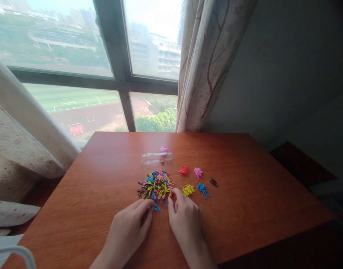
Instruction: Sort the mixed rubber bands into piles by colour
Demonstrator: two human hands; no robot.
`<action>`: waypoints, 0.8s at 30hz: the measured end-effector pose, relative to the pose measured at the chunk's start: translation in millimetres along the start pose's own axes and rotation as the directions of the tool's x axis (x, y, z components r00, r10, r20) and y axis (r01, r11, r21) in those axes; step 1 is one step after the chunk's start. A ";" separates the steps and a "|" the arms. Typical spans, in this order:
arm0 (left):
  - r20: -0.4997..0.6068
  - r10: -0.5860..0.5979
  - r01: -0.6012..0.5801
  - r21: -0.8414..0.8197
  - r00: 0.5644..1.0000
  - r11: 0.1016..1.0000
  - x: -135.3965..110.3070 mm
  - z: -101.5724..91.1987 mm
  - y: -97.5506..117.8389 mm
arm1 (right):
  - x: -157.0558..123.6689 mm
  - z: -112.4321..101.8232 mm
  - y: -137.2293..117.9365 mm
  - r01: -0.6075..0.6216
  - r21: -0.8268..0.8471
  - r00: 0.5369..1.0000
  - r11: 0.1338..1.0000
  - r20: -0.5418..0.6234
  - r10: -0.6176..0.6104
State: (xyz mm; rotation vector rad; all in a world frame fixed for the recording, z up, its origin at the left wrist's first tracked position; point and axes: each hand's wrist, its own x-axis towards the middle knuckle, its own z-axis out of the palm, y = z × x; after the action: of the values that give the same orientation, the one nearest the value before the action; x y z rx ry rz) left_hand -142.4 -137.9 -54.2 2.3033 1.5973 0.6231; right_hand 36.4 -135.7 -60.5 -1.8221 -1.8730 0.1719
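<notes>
A mixed pile of small elastic hair bands [156, 185] in yellow, blue, black, red and pink lies on the brown table. At its near left edge is my left hand [132, 220], fingers curled together beside some blue bands [157, 207]; what is between its fingertips is hidden. My right hand [186, 215] touches the pile's right edge, thumb and forefinger closing on a yellow band [170, 194]. Sorted by colour to the right are a red heap [184, 171], a pink heap [197, 172], a yellow heap [188, 190], a blue heap [203, 190] and a few black bands [213, 182].
Behind the pile a clear plastic bottle or jar [153, 158] lies on its side, with a pink object [164, 149] just beyond it. The wooden table [244, 209] reaches to the window [119, 82]. Curtains [207, 63] hang at both sides. A white curved object [17, 252] shows at lower left.
</notes>
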 end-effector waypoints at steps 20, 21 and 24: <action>0.004 -0.003 0.003 0.000 1.000 1.000 1.1 -1.6 2.9 | -2.8 0.5 3.5 -0.003 -0.089 0.999 0.996 0.039 0.007; 0.006 -0.005 0.005 -0.001 1.000 1.000 1.0 -1.6 3.0 | -2.9 0.3 3.4 -0.006 -0.087 0.999 0.996 0.042 0.010; 0.017 -0.009 0.009 0.006 1.000 1.000 0.5 -1.6 2.9 | -2.7 -0.5 2.7 -0.015 -0.083 0.998 0.996 0.054 0.019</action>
State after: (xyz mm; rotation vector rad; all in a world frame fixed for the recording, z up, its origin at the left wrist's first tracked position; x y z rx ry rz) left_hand -140.6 -138.5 -51.4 2.2981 1.6033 0.5956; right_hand 38.9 -138.3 -62.0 -1.9068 -1.9291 0.1538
